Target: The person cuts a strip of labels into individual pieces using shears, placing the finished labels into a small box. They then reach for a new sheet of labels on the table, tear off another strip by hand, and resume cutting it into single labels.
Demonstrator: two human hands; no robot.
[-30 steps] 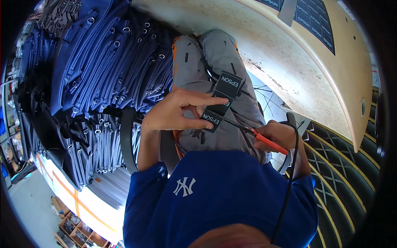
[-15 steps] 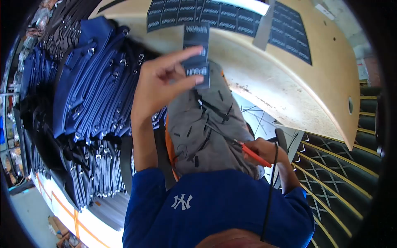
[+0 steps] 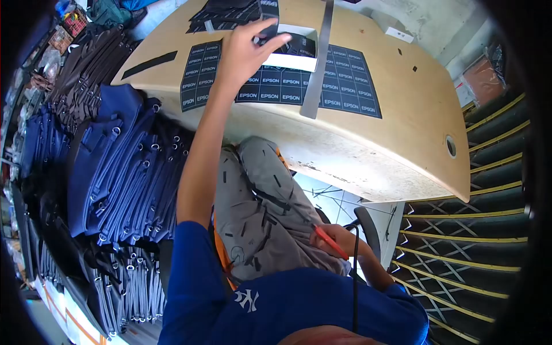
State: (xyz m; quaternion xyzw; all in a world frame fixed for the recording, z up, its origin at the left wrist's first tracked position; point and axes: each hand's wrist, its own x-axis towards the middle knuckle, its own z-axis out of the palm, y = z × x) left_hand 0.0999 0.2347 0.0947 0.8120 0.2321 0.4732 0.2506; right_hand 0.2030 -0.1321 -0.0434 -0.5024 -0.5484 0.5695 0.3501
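Note:
My left hand point(image 3: 246, 49) reaches far out over the wooden table point(image 3: 414, 126) and pinches black EPSON labels point(image 3: 268, 30) at the edge of a white box point(image 3: 293, 57). My right hand point(image 3: 333, 241) rests low by my lap, gripping red-handled scissors point(image 3: 329, 241). A sheet of black EPSON labels point(image 3: 276, 86) lies flat on the table under the box. My grey trousers point(image 3: 259, 218) carry scattered black offcuts.
A grey metal ruler point(image 3: 318, 63) lies across the label sheet. Stacks of blue and black bags with metal rings point(image 3: 115, 172) fill the left side. A black strip point(image 3: 148, 64) lies near the table's left edge. A chair point(image 3: 368, 224) and yellow-lined grating point(image 3: 460, 241) are at right.
My left hand has risen from my lap, carrying the cut labels up and forward to the white box on the table. My right hand has stayed low with the scissors.

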